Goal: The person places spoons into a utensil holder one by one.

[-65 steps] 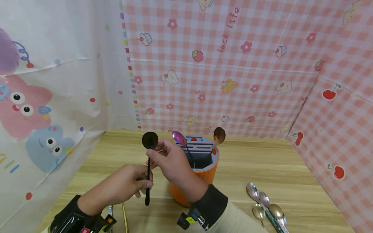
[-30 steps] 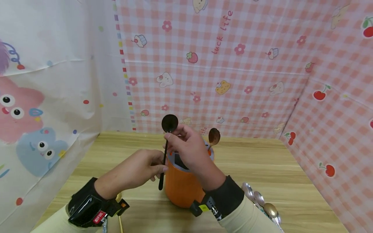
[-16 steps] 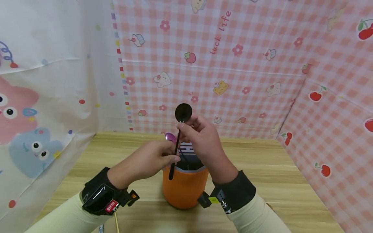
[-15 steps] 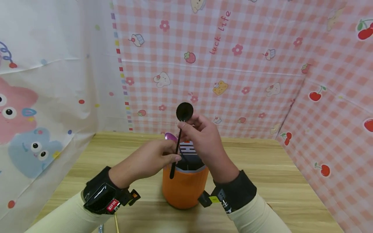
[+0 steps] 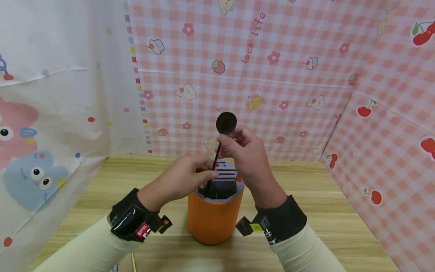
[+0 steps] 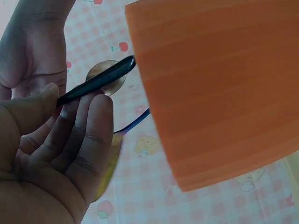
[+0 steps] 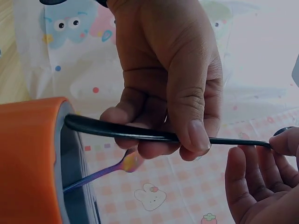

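A black spoon (image 5: 226,122) with a round bowl is held bowl up by both hands. My left hand (image 5: 185,175) pinches the lower handle between thumb and fingers. Higher up, my right hand (image 5: 248,156) pinches it just below the bowl. The orange utensil holder (image 5: 215,221), with a grey slotted top, stands beneath the hands. The handle's lower end is at the holder's opening; whether it is inside I cannot tell. In the right wrist view a purple-blue iridescent spoon (image 7: 93,178) stands in the holder. A copper-coloured spoon (image 6: 117,86) shows partly behind the black handle in the left wrist view.
A thin gold handle (image 5: 133,262) lies at the front left of the wooden table (image 5: 326,219), beside a bit of another utensil. A checked pink cloth (image 5: 234,75) hangs behind the table, and a white cartoon cloth (image 5: 68,113) hangs on the left.
Both hands have carried the black spoon up and to the right, from left of the holder to over its opening. The spoons lying at the right have passed out of sight.
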The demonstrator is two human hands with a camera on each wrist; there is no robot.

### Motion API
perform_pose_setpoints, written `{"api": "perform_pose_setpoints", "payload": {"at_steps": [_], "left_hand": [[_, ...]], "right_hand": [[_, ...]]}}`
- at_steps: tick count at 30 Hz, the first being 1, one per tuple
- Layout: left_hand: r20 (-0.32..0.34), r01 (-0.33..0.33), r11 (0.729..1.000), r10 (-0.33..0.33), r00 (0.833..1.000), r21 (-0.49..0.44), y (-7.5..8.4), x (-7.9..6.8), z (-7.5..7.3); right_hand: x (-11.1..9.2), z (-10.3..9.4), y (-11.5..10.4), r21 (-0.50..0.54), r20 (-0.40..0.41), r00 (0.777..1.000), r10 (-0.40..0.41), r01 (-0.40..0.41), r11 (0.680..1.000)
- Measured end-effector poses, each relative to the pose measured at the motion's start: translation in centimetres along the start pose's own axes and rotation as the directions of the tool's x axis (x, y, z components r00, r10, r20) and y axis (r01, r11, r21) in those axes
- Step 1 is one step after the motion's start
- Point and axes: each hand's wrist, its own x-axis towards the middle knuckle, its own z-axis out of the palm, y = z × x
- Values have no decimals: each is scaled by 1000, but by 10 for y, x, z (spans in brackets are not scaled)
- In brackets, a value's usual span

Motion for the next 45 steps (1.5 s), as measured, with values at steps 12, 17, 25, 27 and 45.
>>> {"api": "perform_pose_setpoints", "payload": {"at_steps": [12,17,25,27,45], "left_hand": [[7,27,1000,-27,1000,0,-10,-2,7],[21,44,998,-44,999,-40,-16,-5,7],[5,52,995,-52,999,-87,-18,-9,2],[-2,55,995,-55,998,-85,-18,-10,1],[-71,125,985,-134,988,-116,-18,-22,-14]], "right_hand": [[-7,0,18,-60,26,999,44,-42,997],[-12,4,28,-71,57,995,87,-83,994],[-20,6,37,-98,119,986,114,-103,990],[-21,6,39,-96,129,985,112,-99,990],[-19,9,32,-143,80,995,59,-47,989]]}}
